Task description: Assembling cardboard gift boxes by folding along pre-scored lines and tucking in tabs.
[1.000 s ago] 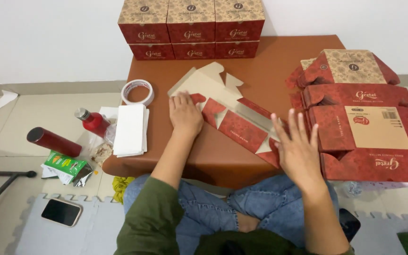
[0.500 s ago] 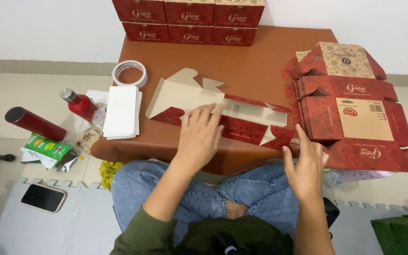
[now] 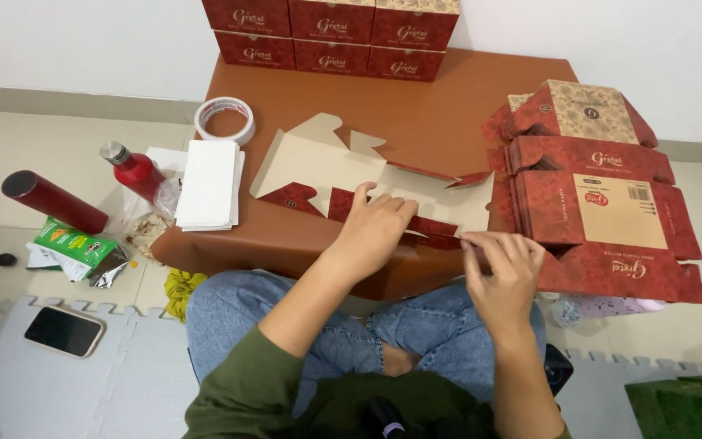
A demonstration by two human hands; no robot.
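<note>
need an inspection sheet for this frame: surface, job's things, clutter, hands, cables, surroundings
Surface: low brown table, on a tiled floor.
Job's things: unfolded red and tan cardboard box blank lying flat on the table; stack of flat red box blanks at its right end.
Clutter: roll of clear tape, stack of white paper sheets, small red bottle, dark red cylindrical flask, green snack packet, black phone on a grey foam mat.
Hands: left hand pressed flat on the blank's near edge; right hand pinching a flap at that edge.
Cables: nothing seen.
Surroundings: assembled red boxes stacked against a white wall.
</note>
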